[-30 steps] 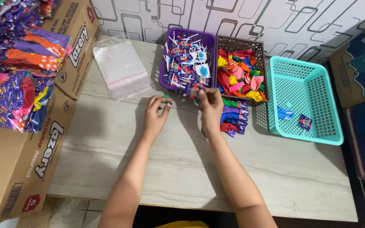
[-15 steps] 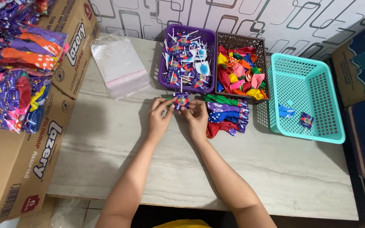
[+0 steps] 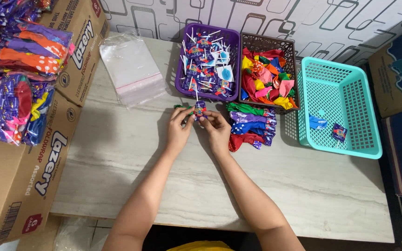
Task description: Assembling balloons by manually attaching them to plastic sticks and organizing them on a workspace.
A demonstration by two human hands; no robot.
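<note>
Head view: left hand [image 3: 178, 129] and right hand [image 3: 217, 130] meet near the table's [image 3: 303, 186] far edge, fingertips of both pinching one wrapped lollipop [image 3: 199, 109], stick pointing toward the purple basket [image 3: 206, 61] of lollipops. Packed balloons [image 3: 250, 126] lie just right.

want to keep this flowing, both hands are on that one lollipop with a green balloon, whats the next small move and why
Probably wrap the green balloon around the stick of the lollipop: the left hand and right hand pinch both together, just below the purple basket.
</note>
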